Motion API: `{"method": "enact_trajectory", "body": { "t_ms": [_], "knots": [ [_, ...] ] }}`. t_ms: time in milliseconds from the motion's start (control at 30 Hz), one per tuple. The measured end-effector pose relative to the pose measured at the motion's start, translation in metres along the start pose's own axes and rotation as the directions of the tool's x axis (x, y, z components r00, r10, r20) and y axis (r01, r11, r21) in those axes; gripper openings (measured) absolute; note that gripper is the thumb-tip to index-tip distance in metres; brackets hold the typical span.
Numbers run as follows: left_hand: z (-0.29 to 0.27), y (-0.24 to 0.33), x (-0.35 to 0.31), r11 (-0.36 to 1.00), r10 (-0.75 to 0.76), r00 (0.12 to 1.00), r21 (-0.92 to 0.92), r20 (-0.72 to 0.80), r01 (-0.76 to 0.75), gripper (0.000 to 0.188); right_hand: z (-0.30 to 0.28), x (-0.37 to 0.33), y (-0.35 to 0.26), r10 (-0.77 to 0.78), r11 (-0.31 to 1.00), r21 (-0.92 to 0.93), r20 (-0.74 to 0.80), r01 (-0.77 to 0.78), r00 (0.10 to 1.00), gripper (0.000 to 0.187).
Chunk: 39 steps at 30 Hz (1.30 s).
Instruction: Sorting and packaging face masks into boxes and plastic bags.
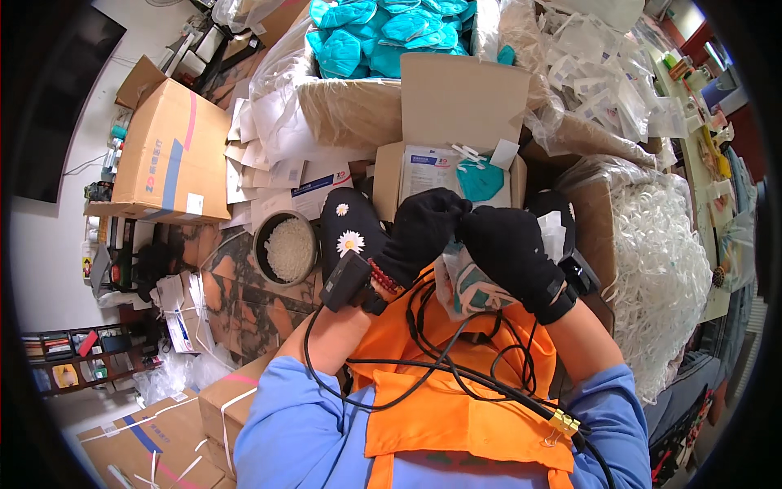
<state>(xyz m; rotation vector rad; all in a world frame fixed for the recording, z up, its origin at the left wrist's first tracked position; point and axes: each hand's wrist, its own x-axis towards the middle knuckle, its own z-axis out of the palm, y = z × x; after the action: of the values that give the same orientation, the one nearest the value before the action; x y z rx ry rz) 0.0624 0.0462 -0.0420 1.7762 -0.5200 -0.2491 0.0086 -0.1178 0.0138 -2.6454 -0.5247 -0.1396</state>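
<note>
Black-gloved left hand [421,222]: curled with fingers together; couldn't tell on what.
Black-gloved right hand [508,247]: curled likewise, just beside left.
Translucent teal-and-white plastic bag [471,287]: showed below both.

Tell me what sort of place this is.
Most likely a small packing workspace, perhaps in a home or workshop. A large box is heaped with what look like teal face masks, tangled white strips are piled at the right, and brown cartons stand at the left.
</note>
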Motion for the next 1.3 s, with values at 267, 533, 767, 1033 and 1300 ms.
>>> {"method": "enact_trajectory", "body": {
  "t_ms": [267, 533, 767, 1033, 1300],
  "knots": [
    [0.016, -0.091, 0.022, 0.524, 0.178, 0.969, 0.817, 0.173, -0.243, 0.021, -0.028, -0.031, -0.049, -0.377, 0.918, -0.084, 0.118, 0.388, 0.919, 0.008],
    [0.028, -0.138, 0.049, 0.441, -0.222, 0.948, 0.844, -0.227, 0.305, 0.026, -0.042, -0.039, -0.03, -0.202, 0.972, -0.078, 0.192, 0.22, 0.96, 0.009],
    [0.063, -0.166, 0.053, 0.246, -0.564, 0.791, 0.866, -0.238, 0.436, 0.088, -0.022, -0.034, -0.012, -0.091, 0.992, -0.068, 0.181, 0.104, 0.979, 0.012],
    [0.038, -0.103, 0.052, 0.439, -0.55, 0.835, 0.844, -0.019, 0.309, 0.069, -0.016, -0.033, 0.005, 0.1, 0.994, -0.065, 0.123, -0.093, 0.987, 0.019],
    [-0.011, -0.064, 0.028, 0.54, 0.15, 0.988, 0.84, -0.029, -0.057, 0.011, -0.002, -0.026, 0.023, 0.06, 0.993, 0.106, -0.115, -0.047, 0.992, 0.025]
  ]
}}
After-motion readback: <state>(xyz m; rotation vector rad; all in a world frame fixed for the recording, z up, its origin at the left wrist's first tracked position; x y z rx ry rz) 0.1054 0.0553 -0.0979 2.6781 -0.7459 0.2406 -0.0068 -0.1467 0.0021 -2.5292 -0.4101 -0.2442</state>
